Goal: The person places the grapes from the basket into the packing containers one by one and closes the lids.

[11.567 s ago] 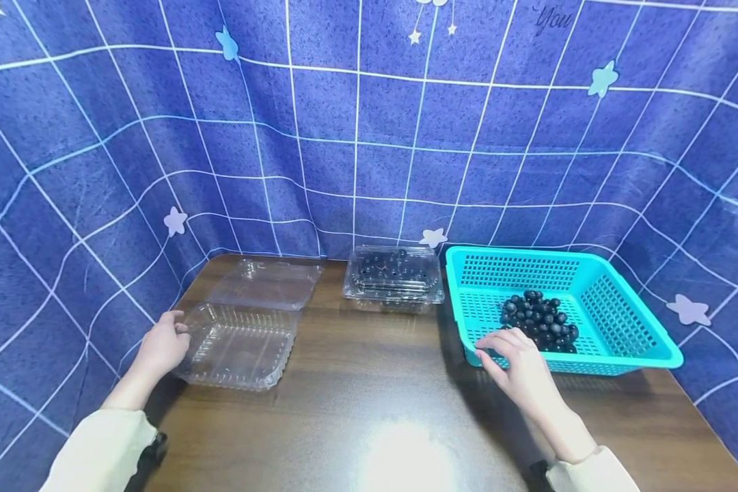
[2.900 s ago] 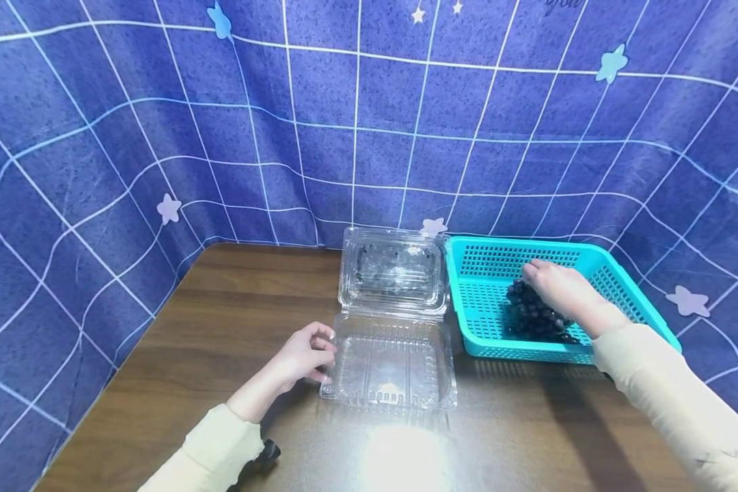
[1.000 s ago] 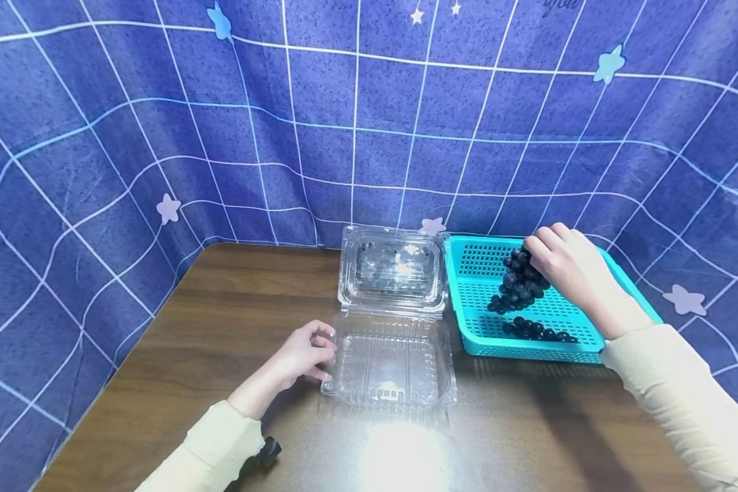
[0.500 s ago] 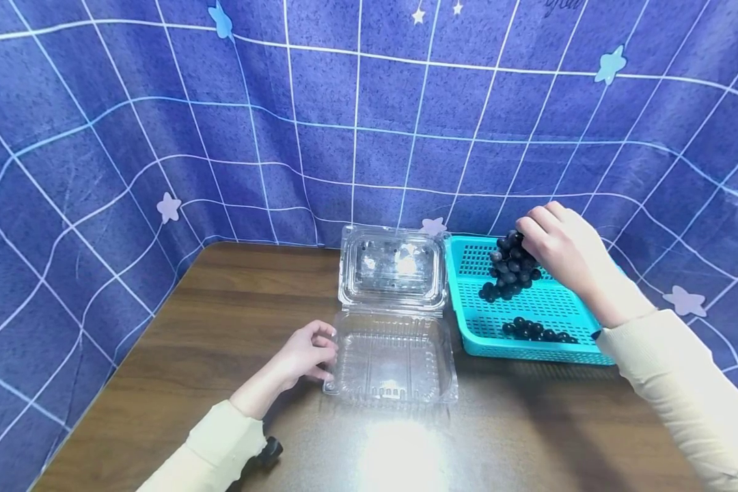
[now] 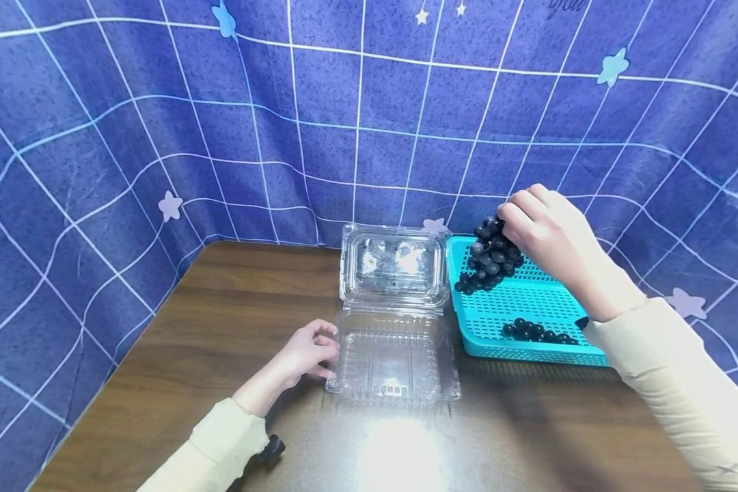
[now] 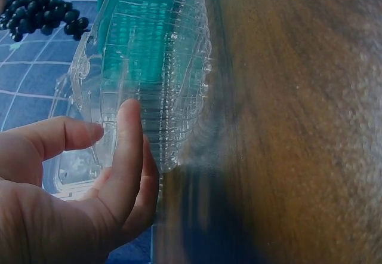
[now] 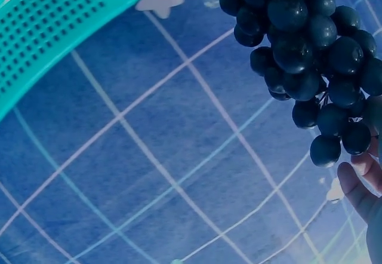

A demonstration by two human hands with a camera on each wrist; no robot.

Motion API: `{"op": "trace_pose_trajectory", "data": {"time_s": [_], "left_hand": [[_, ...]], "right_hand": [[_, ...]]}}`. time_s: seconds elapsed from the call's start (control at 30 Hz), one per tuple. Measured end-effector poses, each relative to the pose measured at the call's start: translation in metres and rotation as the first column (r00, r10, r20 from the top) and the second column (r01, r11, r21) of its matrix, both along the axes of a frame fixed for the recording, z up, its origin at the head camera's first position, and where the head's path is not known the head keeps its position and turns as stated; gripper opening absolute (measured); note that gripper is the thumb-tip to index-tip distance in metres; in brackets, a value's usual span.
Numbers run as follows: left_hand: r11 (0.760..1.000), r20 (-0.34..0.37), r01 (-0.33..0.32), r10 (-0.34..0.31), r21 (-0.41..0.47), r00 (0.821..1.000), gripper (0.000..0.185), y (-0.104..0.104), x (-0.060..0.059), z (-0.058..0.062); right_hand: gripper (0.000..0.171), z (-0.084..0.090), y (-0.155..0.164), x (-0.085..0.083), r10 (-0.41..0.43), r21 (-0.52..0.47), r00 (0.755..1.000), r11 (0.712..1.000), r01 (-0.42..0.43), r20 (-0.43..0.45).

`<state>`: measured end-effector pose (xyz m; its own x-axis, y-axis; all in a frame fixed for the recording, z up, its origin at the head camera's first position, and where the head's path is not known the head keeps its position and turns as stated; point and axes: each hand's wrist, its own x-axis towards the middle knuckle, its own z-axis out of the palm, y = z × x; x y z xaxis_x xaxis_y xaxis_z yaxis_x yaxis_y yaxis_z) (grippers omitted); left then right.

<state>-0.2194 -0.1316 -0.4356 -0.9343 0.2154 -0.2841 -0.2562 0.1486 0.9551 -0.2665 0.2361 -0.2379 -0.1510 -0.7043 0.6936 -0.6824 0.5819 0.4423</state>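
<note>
Grape bunch (image 5: 488, 256): pinched at its top by your right hand (image 5: 544, 229), hanging above the basket's (image 5: 529, 301) left rim. Open clamshell tray (image 5: 393, 355): lower left of the bunch, at the table's (image 5: 234, 328) middle; your left hand (image 5: 307, 352) rests relaxed fingers on its left edge.

Head view bright, evenly lit; strong white glare patch on table (image 5: 400, 444) near front edge, light from above. Soft shadows beside arms. Backdrop grid lines bow toward frame edges: wide-angle distortion. Left wrist view soft, table grain smeared, left hand (image 6: 71, 198) close and blurry. Right wrist view dimmer, bluish; grape bunch (image 7: 310, 55) sharp, glossy highlights.
</note>
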Motion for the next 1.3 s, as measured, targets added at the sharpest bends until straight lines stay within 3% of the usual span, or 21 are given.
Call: {"op": "trace_pose_trajectory", "data": {"time_s": [0.47, 1.1, 1.3], "left_hand": [[1.000, -0.006, -0.017, 0.017, -0.005, 1.000, 0.047, 0.004, -0.003, -0.003], [1.000, -0.009, -0.010, 0.010, 0.015, 1.000, 0.042, 0.006, -0.006, -0.003], [0.999, -0.004, -0.029, 0.029, 0.022, 1.000, 0.042, 0.005, -0.006, -0.004]], "right_hand": [[0.006, 0.007, -0.051, 0.017, 0.110, -0.029, 0.994, 0.993, -0.111, -0.013], [0.010, -0.029, -0.105, 0.026, 0.260, -0.054, 0.966, 0.964, -0.260, -0.011], [0.010, -0.039, -0.120, 0.030, 0.309, -0.056, 0.950, 0.950, -0.306, 0.046]]}}
